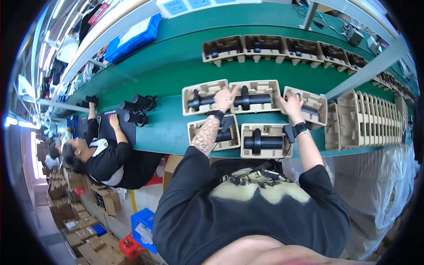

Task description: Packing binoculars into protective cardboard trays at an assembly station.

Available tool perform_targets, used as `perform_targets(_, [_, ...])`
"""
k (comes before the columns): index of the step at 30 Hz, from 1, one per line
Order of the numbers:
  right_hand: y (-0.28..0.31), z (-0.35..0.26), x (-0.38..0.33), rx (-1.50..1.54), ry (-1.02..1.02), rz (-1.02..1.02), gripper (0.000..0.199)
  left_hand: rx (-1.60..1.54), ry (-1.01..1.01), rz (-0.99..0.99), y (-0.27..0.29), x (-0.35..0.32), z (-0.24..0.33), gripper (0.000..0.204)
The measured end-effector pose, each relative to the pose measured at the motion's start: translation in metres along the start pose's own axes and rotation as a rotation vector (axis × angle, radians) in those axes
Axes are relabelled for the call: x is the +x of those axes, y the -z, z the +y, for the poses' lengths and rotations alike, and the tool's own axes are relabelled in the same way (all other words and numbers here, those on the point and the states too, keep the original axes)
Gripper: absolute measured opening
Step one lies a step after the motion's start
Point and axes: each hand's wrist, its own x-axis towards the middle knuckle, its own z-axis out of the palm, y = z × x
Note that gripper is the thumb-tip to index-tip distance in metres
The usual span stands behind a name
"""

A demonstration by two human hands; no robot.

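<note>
My left hand (224,99) reaches over where two tan moulded trays meet, fingers stretched out and thumb apart. Under it, the left tray (187,92) holds a black flashlight-like tube (198,102). The adjoining middle tray (264,84) carries a similar black tube (259,100) with a ring-shaped clamp. At the left end of the right tray (323,106), my right hand (291,105) rests with its fingers spread over the rim; another dark tube (310,110) shows beside it. What its fingertips touch is partly hidden. Nearer me sit two more filled trays, a left one (191,131) and a right one (282,153).
A row of filled trays (265,56) runs along the back. Nested trays (366,119) stand at the right, by a slanted metal post (371,68). Loose black tubes (137,110) lie on the left, near a seated co-worker (106,165). A blue bin (134,37) is behind.
</note>
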Motion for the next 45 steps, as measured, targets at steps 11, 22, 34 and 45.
perform_targets(11, [-0.037,-0.016,0.031,0.097,0.069,-0.137,0.039,-0.109,-0.139,0.0,0.003,0.014,-0.024,0.035])
perform_targets(22, [0.014,-0.083,-0.005,-0.303,-0.191,-0.195,0.041,-0.026,-0.258,-0.105,0.036,0.038,-0.118,0.044])
perform_targets(34, [-0.022,0.007,0.034,-0.062,-0.429,0.372,0.019,-0.171,-0.373,-0.169,0.03,0.038,-0.108,0.045])
perform_targets(45, [0.001,-0.086,-0.003,0.476,-0.445,-0.034,0.025,-0.154,-0.271,-0.111,0.045,0.03,-0.097,0.038])
